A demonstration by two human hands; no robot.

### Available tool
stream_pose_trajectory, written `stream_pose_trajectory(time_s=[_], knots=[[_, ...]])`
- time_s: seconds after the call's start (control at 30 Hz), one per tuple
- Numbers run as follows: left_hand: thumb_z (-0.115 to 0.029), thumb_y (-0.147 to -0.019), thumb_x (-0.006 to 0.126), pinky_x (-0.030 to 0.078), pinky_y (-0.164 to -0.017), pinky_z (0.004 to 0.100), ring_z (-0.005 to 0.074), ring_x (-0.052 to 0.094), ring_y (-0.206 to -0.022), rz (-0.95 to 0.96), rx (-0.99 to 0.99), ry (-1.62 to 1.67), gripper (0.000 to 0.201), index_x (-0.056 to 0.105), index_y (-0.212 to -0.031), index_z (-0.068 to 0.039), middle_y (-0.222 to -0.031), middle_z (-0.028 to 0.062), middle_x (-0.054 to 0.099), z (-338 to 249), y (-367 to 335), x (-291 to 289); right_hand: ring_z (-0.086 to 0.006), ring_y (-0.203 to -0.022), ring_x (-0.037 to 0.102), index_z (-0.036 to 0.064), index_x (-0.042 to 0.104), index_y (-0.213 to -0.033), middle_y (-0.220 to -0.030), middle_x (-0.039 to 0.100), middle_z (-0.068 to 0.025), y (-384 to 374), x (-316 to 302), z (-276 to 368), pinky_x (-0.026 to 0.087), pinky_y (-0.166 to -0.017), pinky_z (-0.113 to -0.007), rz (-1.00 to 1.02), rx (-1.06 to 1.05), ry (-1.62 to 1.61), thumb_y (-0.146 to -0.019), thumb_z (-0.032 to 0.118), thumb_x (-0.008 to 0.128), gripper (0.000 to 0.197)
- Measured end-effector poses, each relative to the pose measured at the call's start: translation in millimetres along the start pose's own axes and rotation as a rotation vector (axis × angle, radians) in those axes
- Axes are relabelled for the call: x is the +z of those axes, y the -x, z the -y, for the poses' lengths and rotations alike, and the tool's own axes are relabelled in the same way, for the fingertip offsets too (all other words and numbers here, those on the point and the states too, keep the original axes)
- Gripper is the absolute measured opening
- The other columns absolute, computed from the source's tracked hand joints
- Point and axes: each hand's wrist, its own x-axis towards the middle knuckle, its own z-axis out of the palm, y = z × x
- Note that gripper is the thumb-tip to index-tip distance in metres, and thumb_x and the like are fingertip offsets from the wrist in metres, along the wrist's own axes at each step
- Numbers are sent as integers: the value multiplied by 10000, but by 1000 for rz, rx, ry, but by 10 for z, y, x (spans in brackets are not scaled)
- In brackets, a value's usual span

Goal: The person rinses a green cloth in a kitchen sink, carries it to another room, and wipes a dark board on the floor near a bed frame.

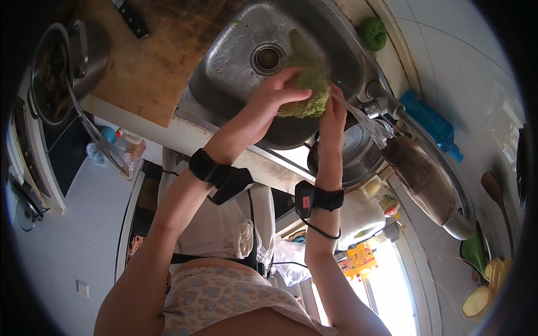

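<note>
Above the sink [224, 61], both of my hands hold a green, bumpy-textured thing [311, 95]. Its far end blurs over the basin, and I cannot make out its exact kind. My left hand [278, 95] grips it from the left, thumb across its front. On its right side, my right hand [334, 109] is closed against it, the fingertips partly hidden. A thin clear stream of water [358, 115] reaches the thing beside my right hand. The round metal drain [268, 58] lies beyond my left hand.
A wooden board [151, 61] with a black-handled knife [131, 19] is left of the sink. A steel pot [92, 56] with tongs [89, 123] stands farther left. A green scrubber [372, 33], metal colander [361, 145], blue bottle [428, 123] and curved faucet pipe [431, 148] are right.
</note>
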Motion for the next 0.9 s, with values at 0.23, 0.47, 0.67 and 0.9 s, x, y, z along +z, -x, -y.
stream_pose_trajectory(time_s=[0.23,0.47,0.67,0.9], knots=[[-122,-739,566,432,-763,299,247,556,-914,26,362,-1020,490,425,-1193,-4,-990,184,552,123,-138,188,-200,-1086,453,104,375,-1234,-1195,452,-87,81,4,231,387,-902,-341,163,335,-621,-908,433,293,470],[-63,-660,563,427,-671,333,237,503,-783,106,670,-1700,409,494,-1045,58,-832,115,543,342,-59,355,-164,-961,503,125,480,-1127,-1081,523,-43,90,-17,227,409,-830,-286,126,345,-812,-901,361,369,345],[-57,-598,576,423,-682,303,218,489,-801,114,764,-1946,465,486,-1037,66,-882,115,538,433,81,342,-176,-910,518,32,497,-1068,-1014,551,-76,89,-85,130,415,-803,-292,238,333,-969,-899,276,371,322],[-32,-713,544,437,-771,348,301,500,-982,22,791,-1530,403,448,-1096,51,-1021,189,529,527,200,218,-238,-989,489,-12,438,-1130,-1102,505,-130,4,-207,-96,389,-873,-343,76,403,-860,-887,201,320,344]])
